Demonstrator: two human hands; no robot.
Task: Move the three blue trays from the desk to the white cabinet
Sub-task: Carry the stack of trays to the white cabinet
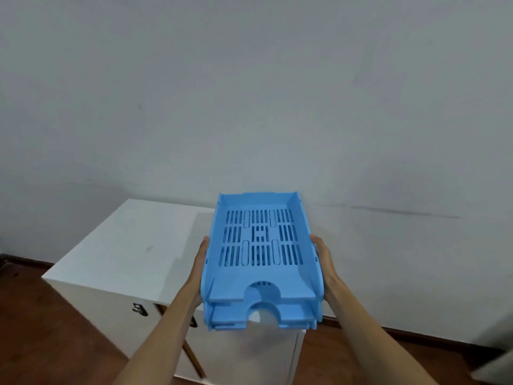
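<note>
Stack of blue trays (261, 251), nested, carried in the air above the white cabinet (133, 245); long axis running away from the body toward the wall (249, 93); left hand (200, 269) clasped flat on the left wall, right hand (324, 262) on the right wall, both equally near; cabinet top lying below and leftward of the load; tray count unclear, two front lips plain, a third edge only hinted; fingers beneath hidden; desk out of view.

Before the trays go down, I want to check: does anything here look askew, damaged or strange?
Nothing stands out. The stack of blue trays sits nested and even, held by the left hand and right hand on its sides, above the white cabinet. No crack or spill shows.
</note>
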